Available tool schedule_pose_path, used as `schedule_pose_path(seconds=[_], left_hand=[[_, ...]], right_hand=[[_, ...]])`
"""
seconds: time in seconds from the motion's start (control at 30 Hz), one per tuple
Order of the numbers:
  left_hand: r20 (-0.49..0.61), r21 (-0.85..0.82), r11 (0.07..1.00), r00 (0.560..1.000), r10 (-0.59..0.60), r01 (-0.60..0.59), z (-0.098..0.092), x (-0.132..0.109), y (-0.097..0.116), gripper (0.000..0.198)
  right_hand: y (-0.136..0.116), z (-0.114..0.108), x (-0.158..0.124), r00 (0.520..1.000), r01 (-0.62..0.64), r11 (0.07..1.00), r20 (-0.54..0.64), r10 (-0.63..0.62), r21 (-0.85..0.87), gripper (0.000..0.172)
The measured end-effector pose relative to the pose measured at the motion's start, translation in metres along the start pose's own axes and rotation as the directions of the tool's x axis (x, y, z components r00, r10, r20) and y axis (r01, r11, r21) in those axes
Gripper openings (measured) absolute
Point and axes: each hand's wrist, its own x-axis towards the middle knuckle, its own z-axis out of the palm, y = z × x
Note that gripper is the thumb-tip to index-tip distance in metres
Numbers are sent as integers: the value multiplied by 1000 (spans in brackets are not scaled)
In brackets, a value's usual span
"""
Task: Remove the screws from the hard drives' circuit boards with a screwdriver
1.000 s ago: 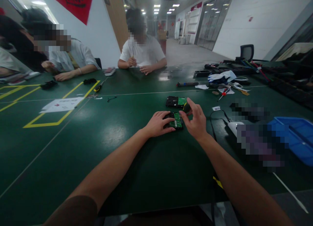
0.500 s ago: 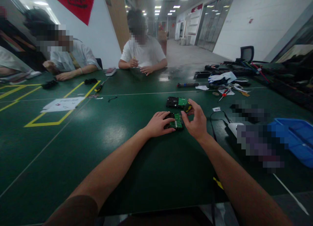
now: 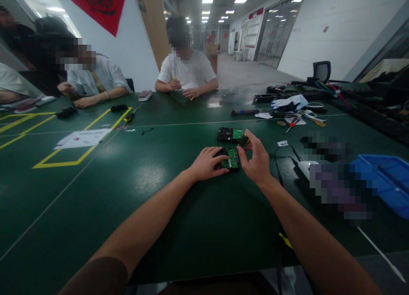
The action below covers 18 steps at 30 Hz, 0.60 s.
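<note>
A hard drive [image 3: 233,159] with its green circuit board facing up lies on the green table. My left hand [image 3: 206,164] grips it from the left, thumb along the near edge and fingers over the far side. In my right hand [image 3: 258,159] is a screwdriver [image 3: 244,140], its dark handle with yellow parts pinched between thumb and fingers. The screwdriver is over the drive's right end; I cannot make out where its tip meets the drive. Just beyond lies a second hard drive [image 3: 227,134], black and green, touched by neither hand.
To the right are a blue tray [image 3: 383,176], a white cable [image 3: 306,169] and a red-handled screwdriver [image 3: 292,123]. Gloves [image 3: 289,102] lie farther back. Paper [image 3: 81,138] and yellow tape are on the left. Two people [image 3: 188,75] sit across the table, others farther left.
The screwdriver's handle has tilted slightly in my right fingers. My left hand and both drives keep their places; the view has shifted a little.
</note>
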Motion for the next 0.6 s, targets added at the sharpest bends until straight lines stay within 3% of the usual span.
schedule_pose_path(seconds=[0.6], left_hand=[[-1, 0, 1000, 1000, 0, 0, 2, 1, -1, 59]], right_hand=[[1, -1, 2, 999, 3, 1000, -43, -4, -27, 60]])
